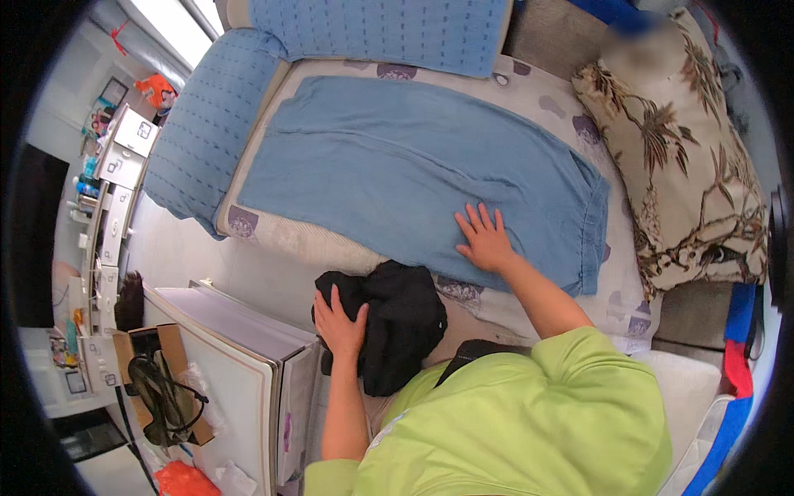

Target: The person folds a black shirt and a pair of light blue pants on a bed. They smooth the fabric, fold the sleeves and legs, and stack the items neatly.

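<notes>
A pair of light blue trousers (384, 161) lies spread on the sofa seat before me, its elastic waistband at the right and a few creases across the cloth. Flat on the trousers near their lower edge rests my right hand (487, 242), fingers apart. My left hand (340, 322), also with fingers spread, lies on the left side of a bundled black garment (403, 325) close to my lap. The garment's underside is hidden, and I cannot tell what kind it is.
A patterned cushion (670, 161) leans at the right end, and a blue-covered armrest (208, 130) stands at the left. A white table (229, 353) at lower left bears an open cardboard box (167, 347) and an orange plastic bag (186, 480). White drawers line the far left.
</notes>
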The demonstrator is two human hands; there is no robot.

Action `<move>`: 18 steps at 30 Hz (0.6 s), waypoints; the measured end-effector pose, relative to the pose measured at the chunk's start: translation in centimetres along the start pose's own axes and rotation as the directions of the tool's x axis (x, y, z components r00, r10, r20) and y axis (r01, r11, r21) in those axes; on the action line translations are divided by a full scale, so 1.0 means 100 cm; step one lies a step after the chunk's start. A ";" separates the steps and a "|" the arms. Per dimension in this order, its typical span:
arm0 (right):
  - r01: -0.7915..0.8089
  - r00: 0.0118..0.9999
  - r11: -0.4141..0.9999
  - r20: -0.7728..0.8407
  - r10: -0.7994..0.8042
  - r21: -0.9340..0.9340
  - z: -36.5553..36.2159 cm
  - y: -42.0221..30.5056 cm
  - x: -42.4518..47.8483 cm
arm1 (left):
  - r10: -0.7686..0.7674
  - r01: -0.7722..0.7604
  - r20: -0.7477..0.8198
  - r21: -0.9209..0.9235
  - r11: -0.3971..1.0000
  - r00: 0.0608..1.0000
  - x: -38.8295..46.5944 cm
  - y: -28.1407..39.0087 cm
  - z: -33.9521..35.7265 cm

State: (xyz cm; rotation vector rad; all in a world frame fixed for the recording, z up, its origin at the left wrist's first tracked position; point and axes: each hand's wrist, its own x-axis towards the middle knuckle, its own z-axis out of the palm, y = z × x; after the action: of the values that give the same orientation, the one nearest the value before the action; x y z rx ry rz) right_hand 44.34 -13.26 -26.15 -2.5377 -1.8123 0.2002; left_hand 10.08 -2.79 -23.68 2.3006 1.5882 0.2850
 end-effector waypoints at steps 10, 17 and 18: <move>-0.161 0.987 0.981 -0.003 0.163 0.105 -0.041 0.053 -0.139 | 0.412 -0.419 -0.153 -0.012 0.908 0.898 -0.022 0.034 -0.015; -0.234 0.965 0.971 -0.115 0.237 0.041 -0.014 0.082 -0.208 | 0.693 -0.687 0.256 -0.129 0.715 0.674 -0.023 0.130 0.001; -0.209 0.966 0.977 -0.147 0.212 0.036 -0.012 0.084 -0.209 | 0.687 -0.705 0.322 -0.076 0.705 0.652 -0.029 0.134 0.005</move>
State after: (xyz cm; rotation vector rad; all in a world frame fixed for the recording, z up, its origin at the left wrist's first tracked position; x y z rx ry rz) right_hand 45.71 -35.61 -23.75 -2.6487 -1.4810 0.0275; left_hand 20.82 -9.86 -18.98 2.7344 0.4872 0.0137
